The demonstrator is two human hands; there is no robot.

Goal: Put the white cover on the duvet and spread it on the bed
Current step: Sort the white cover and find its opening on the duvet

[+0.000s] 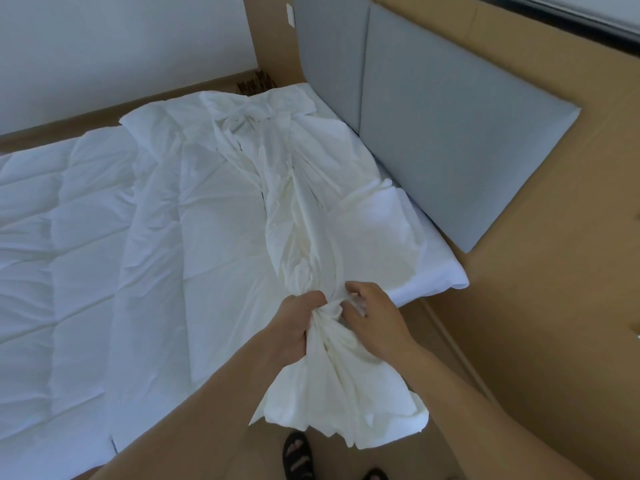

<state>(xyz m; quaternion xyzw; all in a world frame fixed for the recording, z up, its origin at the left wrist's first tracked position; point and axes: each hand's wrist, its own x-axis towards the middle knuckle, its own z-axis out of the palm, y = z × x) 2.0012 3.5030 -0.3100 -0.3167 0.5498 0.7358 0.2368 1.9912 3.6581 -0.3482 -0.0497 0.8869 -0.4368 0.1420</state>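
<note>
Both hands met at the near edge of the bed, close to its head-end corner. The left hand was closed tight around the white cover, squeezing it into a thick twist. The right hand sat just beside it, fingers curled into the same bunch of cloth and gripping it. Below the hands the loose end of the cover hung off the near edge in crumpled folds.

From the grip the cover ran as a long gathered rope across the bed to its far edge, where it widened into a rumpled heap near the far head-end corner. It lay on the duvet – quilted, white, spread flat over the rest of the bed toward the foot end, not inside the cover.

A grey padded headboard stood along the head end. On the floor below the hanging cloth, a foot in a dark sandal showed.
</note>
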